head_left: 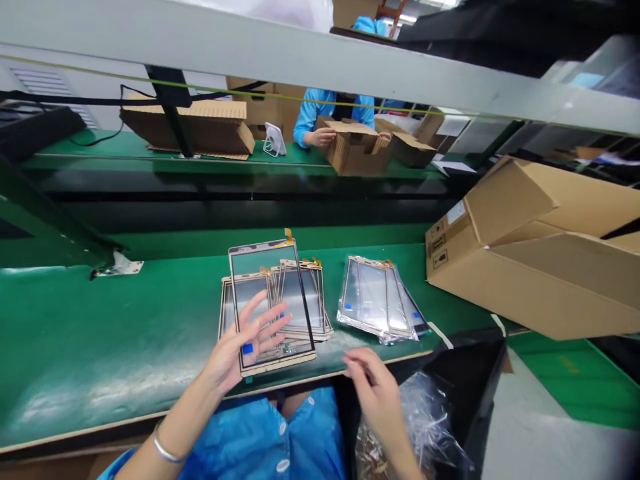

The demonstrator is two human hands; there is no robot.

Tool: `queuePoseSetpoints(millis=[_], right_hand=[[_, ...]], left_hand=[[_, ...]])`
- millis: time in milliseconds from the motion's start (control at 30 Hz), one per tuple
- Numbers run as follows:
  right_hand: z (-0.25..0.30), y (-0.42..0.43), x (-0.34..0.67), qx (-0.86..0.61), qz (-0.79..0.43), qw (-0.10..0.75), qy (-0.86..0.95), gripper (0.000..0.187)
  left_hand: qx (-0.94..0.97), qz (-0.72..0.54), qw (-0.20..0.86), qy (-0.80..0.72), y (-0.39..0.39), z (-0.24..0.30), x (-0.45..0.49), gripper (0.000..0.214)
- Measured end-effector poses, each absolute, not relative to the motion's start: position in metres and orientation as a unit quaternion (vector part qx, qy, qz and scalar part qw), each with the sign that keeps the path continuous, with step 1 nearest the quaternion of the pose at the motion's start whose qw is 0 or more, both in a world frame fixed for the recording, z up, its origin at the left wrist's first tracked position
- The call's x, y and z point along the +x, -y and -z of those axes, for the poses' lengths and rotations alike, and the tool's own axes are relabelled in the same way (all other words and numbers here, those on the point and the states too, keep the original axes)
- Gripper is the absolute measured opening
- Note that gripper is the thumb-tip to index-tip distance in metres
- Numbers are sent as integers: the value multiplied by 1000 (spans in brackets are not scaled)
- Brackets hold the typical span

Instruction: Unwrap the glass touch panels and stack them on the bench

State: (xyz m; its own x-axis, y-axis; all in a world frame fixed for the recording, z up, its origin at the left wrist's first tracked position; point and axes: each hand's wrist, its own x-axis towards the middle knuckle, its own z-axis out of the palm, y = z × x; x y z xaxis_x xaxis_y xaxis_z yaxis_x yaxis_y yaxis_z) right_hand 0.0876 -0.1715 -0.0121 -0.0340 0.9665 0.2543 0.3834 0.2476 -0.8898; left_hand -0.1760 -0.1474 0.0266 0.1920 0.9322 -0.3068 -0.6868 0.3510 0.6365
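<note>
My left hand (245, 343) holds up a clear touch panel (270, 300) with a gold border and an orange flex tail, fingers spread behind the glass, a blue tab near my palm. My right hand (373, 383) hovers at the table's front edge above a black bin, its fingers pinched together; what they hold, if anything, I cannot make out. Under the raised panel lie two stacks of bare panels (305, 297) on the green table (100, 327). To the right lies a pile of panels in clear bags (383, 300).
A large open cardboard box (540, 260) lies on its side at the right. The black bin (465, 373) holds crumpled clear plastic (425, 413). Across the far bench a person in blue (320, 110) handles a carton (355, 147). Flat cartons (195, 127) lie at the back left.
</note>
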Motion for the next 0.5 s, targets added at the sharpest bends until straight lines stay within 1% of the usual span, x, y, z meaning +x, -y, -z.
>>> queuePoseSetpoints(millis=[100,200,267,367,500], right_hand=[[-4,158,42,-470,-365,465,655,8],[-9,159,24,-475,-376,480,634,5],[-7,161,24,-480,-374,481,631,6],[-4,163,28,-487,-347,467,652,11],[-9,164,25,-489,-285,416,712,17]], left_hand=[[184,-562,740,-322,154,-27,-174,56],[191,-572,737,-306,158,-27,-174,53],[197,-573,741,-290,159,-27,-173,52],[210,-577,744,-264,159,-24,-170,48],[232,-581,734,-265,160,-16,-175,42]])
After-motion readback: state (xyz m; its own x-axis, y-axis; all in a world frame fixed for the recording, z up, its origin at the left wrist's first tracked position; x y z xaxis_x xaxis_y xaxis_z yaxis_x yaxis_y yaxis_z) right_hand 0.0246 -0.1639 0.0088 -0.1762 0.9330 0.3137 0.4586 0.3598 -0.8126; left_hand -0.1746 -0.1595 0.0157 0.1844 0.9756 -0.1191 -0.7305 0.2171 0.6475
